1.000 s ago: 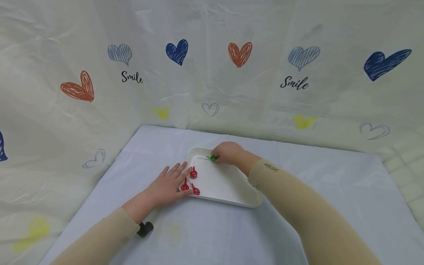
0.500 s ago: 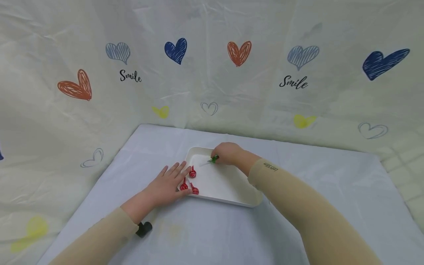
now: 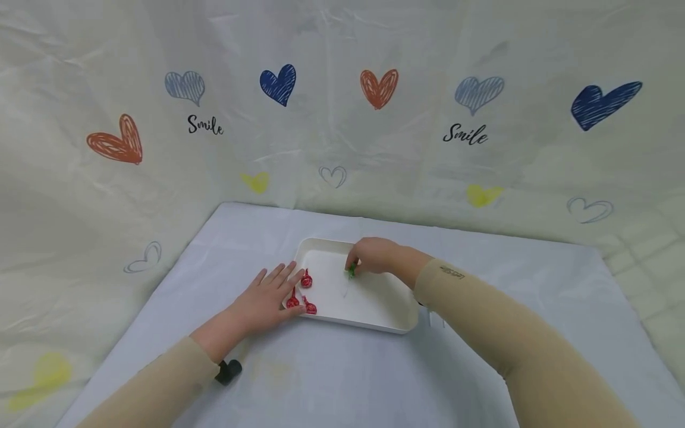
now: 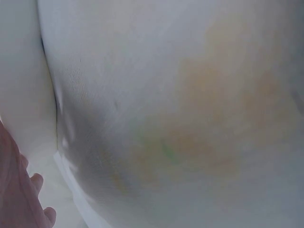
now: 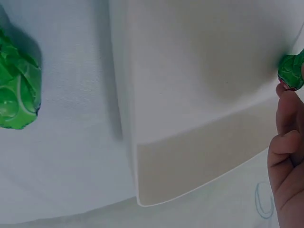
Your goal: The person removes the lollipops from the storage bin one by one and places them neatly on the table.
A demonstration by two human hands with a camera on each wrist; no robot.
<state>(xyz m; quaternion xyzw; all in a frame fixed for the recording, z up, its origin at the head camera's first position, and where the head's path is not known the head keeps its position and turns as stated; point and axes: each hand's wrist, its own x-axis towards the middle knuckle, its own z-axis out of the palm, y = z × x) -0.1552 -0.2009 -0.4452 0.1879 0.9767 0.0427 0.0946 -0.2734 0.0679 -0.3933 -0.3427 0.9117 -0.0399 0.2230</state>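
Over the white tray (image 3: 369, 303), my right hand (image 3: 377, 255) pinches a green-wrapped lollipop (image 3: 351, 271) between thumb and fingertips. Its thin white stick points down towards the front of the tray. The right wrist view shows the green wrapper (image 5: 289, 71) at the fingertips, low over the tray floor. My left hand (image 3: 262, 303) lies spread with straight fingers over the tray's left edge. Beside those fingers, inside the tray, sit a red lollipop (image 3: 306, 279) and two more nearer the front left corner. The left wrist view catches only part of the left hand (image 4: 21, 185).
Another green-wrapped sweet (image 5: 16, 85) lies on the cloth outside the tray. White sticks (image 3: 430, 318) poke out by the right sleeve. A black cylindrical object (image 3: 229, 371) is partly hidden by the left sleeve. A curtain with printed hearts (image 3: 379, 89) hangs behind the table.
My right hand has shifted slightly right and nearer, and the green lollipop's stick has swung from pointing left to pointing towards the tray's front. The left hand keeps its place on the tray.
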